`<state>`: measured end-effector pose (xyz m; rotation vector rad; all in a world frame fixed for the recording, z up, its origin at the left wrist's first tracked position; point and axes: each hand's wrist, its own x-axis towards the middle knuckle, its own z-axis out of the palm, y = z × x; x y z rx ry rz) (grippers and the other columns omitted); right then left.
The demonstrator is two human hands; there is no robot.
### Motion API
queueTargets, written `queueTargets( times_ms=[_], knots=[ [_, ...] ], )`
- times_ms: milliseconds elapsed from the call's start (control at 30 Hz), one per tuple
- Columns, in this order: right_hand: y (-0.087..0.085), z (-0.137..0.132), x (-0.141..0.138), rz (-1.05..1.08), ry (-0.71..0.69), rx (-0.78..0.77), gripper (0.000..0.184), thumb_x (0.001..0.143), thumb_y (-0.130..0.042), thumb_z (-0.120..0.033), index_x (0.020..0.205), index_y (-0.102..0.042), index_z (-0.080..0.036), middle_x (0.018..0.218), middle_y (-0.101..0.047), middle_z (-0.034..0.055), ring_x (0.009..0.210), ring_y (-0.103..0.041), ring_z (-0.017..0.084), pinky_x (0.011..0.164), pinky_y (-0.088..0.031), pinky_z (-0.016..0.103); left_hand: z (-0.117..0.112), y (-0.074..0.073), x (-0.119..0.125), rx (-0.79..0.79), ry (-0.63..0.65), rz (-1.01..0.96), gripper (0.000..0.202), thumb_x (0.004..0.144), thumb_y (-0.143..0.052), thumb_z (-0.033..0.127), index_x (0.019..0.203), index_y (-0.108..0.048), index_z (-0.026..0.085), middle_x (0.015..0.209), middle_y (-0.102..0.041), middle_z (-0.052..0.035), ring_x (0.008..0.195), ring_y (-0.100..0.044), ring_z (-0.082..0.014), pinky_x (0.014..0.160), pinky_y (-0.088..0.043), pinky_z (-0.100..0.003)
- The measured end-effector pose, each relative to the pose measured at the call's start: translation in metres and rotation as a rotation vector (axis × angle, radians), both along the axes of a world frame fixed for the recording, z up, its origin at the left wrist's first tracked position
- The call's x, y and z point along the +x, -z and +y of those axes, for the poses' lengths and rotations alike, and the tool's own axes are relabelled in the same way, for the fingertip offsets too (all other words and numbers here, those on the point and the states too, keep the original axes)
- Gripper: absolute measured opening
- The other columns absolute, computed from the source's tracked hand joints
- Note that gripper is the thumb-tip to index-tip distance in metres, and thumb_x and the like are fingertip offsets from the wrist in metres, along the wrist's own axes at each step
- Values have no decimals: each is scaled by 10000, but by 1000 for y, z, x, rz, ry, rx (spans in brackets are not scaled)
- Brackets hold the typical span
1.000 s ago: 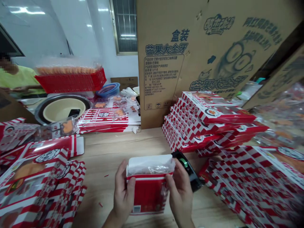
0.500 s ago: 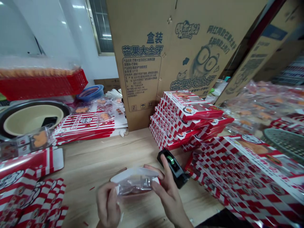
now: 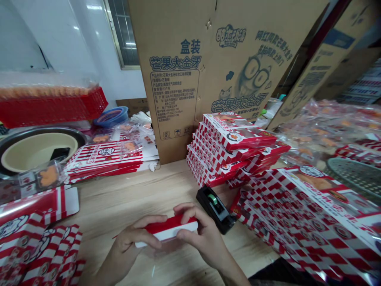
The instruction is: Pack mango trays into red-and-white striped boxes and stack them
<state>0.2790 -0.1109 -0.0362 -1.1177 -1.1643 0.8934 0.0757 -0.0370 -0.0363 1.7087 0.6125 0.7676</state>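
Note:
Between my two hands, above the front of the table, is a small red and white cardboard box [image 3: 168, 229], seen on its narrow end. My left hand [image 3: 132, 238] grips its left side, with fingers on top and thumb below. My right hand [image 3: 199, 230] pinches the right end between thumb and fingers. The rest of the box is mostly hidden from this angle. Just beyond my right hand stands a black tape dispenser [image 3: 216, 210] with a greenish roll.
Stacked red-and-white boxes [image 3: 232, 151] and a larger stack [image 3: 312, 214] stand to the right. Flat printed cartons [image 3: 104, 157] and folded boxes [image 3: 38, 246] lie left. A large brown carton [image 3: 178, 95] stands behind. A cream basin [image 3: 38, 151] and red crate [image 3: 53, 107] are far left.
The box has turned in my hands: its open end with clear packets faced me before, and now a red and white closed edge does. My right index finger has come down onto it.

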Motion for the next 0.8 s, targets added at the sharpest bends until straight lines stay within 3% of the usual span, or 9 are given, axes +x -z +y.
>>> queueTargets(
  times_ms=[100,167,267,333,433,600,733,800],
  knots=[
    [0,1,-1,-140,16,-5,172,751,-720,-292,915,-703,-242,852,-699,21,830,-649,172,738,-500,248,-1,-2,1,44,50,-8,158,810,-617,390,841,-763,338,1128,-684,-80,1024,-647,-269,838,-536,-385],
    [-1,3,0,-170,-28,25,108,785,-689,-260,889,-713,-248,836,-714,9,837,-660,166,836,-490,278,-1,0,1,63,73,-15,173,803,-628,389,919,-746,340,1121,-683,-77,1045,-634,-257,864,-523,-367],
    [-2,7,2,-83,-115,72,44,791,-688,-259,824,-715,-245,848,-742,1,836,-685,163,1019,-394,392,0,2,0,23,-22,27,218,822,-616,347,1021,-704,352,1061,-705,-57,1014,-645,-217,876,-517,-332],
    [-2,9,4,-30,-149,96,51,786,-694,-293,791,-719,-248,857,-748,9,829,-694,169,1045,-361,454,0,3,0,-22,-76,49,200,838,-601,291,996,-704,357,1019,-721,-36,980,-659,-187,862,-525,-301],
    [0,10,10,-30,-206,143,129,742,-715,-382,821,-736,-282,957,-740,34,941,-676,198,1048,-347,497,-1,4,-1,19,-56,-5,175,838,-604,255,902,-729,359,994,-732,-17,974,-665,-174,856,-530,-283],
    [6,4,20,-199,-365,156,213,682,-739,-400,889,-741,-351,1130,-690,38,1106,-607,230,1077,-290,516,-2,5,-3,131,-6,-77,234,843,-603,243,980,-708,400,1015,-731,-17,929,-686,-168,760,-562,-249],
    [12,-3,21,-211,-265,183,322,798,-672,-318,1109,-648,-396,1140,-687,28,1110,-605,193,1040,-380,445,0,5,-7,211,13,5,237,850,-594,252,1028,-698,368,1093,-704,-39,993,-661,-179,821,-544,-270],
    [13,-5,20,-199,-224,194,250,847,-626,-252,1054,-672,-384,1103,-698,16,1076,-624,171,1004,-431,381,0,6,-10,259,40,103,263,856,-585,236,1068,-681,359,1200,-652,-44,1077,-622,-184,885,-515,-281]
  ],
)
